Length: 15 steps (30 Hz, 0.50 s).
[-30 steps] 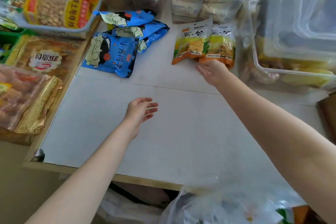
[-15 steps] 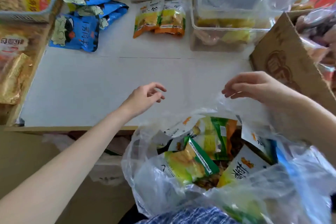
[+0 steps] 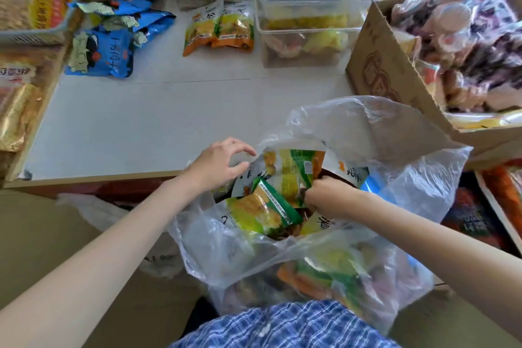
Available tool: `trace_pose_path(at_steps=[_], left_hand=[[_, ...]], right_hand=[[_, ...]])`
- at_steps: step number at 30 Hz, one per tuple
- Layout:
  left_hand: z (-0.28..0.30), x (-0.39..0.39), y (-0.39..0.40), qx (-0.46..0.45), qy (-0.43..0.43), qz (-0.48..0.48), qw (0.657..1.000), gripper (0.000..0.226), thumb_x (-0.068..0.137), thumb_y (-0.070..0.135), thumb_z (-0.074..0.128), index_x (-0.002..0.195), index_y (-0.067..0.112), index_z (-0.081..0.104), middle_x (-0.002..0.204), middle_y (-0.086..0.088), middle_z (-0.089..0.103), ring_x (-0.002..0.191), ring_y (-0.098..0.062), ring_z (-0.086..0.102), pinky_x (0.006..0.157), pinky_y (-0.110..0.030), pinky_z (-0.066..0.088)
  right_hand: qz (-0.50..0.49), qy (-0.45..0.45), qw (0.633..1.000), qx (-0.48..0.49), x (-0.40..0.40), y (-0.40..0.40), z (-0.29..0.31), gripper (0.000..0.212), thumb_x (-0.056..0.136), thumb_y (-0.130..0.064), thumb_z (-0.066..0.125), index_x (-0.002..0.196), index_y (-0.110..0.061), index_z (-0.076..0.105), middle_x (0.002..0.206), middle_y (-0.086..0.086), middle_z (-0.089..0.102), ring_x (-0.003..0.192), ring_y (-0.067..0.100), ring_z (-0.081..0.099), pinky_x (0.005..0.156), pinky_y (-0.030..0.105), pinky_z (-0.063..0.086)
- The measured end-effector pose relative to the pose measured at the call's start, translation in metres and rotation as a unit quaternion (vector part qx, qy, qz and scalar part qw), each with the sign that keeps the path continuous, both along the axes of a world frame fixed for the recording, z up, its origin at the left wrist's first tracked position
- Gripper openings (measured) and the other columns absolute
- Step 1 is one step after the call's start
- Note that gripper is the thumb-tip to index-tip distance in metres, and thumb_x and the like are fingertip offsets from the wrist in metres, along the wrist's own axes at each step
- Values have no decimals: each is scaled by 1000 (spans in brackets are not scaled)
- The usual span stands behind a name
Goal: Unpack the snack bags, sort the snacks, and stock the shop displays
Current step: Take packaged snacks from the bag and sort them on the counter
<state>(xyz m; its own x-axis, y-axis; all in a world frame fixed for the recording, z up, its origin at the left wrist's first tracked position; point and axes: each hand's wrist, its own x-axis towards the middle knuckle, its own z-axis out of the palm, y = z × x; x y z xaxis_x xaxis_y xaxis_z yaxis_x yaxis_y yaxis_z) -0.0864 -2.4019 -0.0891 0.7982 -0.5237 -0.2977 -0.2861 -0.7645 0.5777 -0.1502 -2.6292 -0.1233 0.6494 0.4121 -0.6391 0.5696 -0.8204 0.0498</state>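
Note:
A clear plastic bag point(image 3: 381, 150) full of snack packets stands open just below the white table's front edge. My left hand point(image 3: 223, 164) curls over the bag's left rim and pinches the plastic. My right hand point(image 3: 330, 198) is down inside the bag, with its curled fingers buried among the packets and gripping a yellow-green packet point(image 3: 291, 175). Another green-and-yellow packet point(image 3: 265, 209) lies on top beside it. Two matching yellow-orange packets point(image 3: 220, 28) lie sorted at the back of the table point(image 3: 169, 121). A pile of blue packets point(image 3: 104, 54) lies to their left.
Stacked clear bins point(image 3: 305, 22) with yellow snacks stand at the back. A cardboard box point(image 3: 381, 70) of wrapped snacks sits at the right. At the far left are a basket point(image 3: 34, 34) of nut bags and gold packets point(image 3: 17, 116). My checked shirt point(image 3: 282, 328) shows at the bottom.
My right hand left the yellow-orange packets on the table, came back and reached into the bag. My left hand moved from above the table to the bag's rim. The view tilted down.

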Motion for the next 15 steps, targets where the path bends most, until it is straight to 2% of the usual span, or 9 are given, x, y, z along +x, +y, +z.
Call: trace_pose_path(at_steps=[2,3,5,7,9,11,12,14,15], left_hand=[[8,-2,-2,-22,26,-5,999,28,91,31,57,119,27,58,130,4,52,120,-13,48,102,-29,34],[11,-3,-3,-34,52,-13,998,29,90,35,59,118,29,58,129,6,53,117,-11,50,100,-27,36],[15,-5,-7,-39,108,-33,993,36,85,40,64,119,31,58,126,7,57,113,-6,53,100,-24,38],[14,-4,-10,-39,154,-41,986,50,77,49,70,121,28,58,123,6,60,112,-6,55,101,-22,40],[14,-1,-13,-57,165,-22,984,53,73,51,72,118,27,60,116,7,64,106,-5,59,96,-18,43],[19,5,-14,-119,194,25,973,35,83,36,68,115,29,57,110,7,66,95,-1,62,85,-7,44],[21,10,-13,-143,205,47,967,33,85,30,66,116,29,55,106,8,66,90,3,61,81,-5,45],[23,19,-13,-157,167,56,972,25,87,24,66,110,17,60,97,4,67,83,-2,61,81,-17,48],[23,25,-11,-147,129,61,979,14,86,21,64,97,12,64,87,2,65,78,-8,59,78,-25,49]], right_hand=[[7,-67,996,50,11,1,21,24,89,-4,49,102,-16,65,98,1,65,99,22,55,75,25,29],[16,-130,986,99,18,1,32,21,86,-6,56,98,-21,66,93,-3,66,98,20,54,74,24,27],[43,-270,938,214,33,2,47,18,69,-9,75,76,-24,67,71,-8,64,81,19,55,66,24,25],[43,-351,886,300,46,8,57,14,63,-12,73,65,-22,64,60,-9,59,75,16,45,63,27,24],[26,-394,853,342,61,17,66,5,69,-17,65,65,-20,64,62,-8,61,77,16,43,64,27,30],[19,-420,836,353,73,26,74,7,74,-20,62,67,-19,66,64,-7,62,78,19,49,64,29,36],[21,-428,833,351,79,30,76,12,77,-22,59,68,-19,67,65,-7,63,77,20,51,64,29,37],[24,-441,819,366,91,39,78,23,82,-26,50,70,-18,67,67,-7,63,79,18,49,66,29,36],[27,-444,811,380,97,44,78,24,83,-26,49,70,-17,67,68,-6,63,81,17,45,66,30,37]])
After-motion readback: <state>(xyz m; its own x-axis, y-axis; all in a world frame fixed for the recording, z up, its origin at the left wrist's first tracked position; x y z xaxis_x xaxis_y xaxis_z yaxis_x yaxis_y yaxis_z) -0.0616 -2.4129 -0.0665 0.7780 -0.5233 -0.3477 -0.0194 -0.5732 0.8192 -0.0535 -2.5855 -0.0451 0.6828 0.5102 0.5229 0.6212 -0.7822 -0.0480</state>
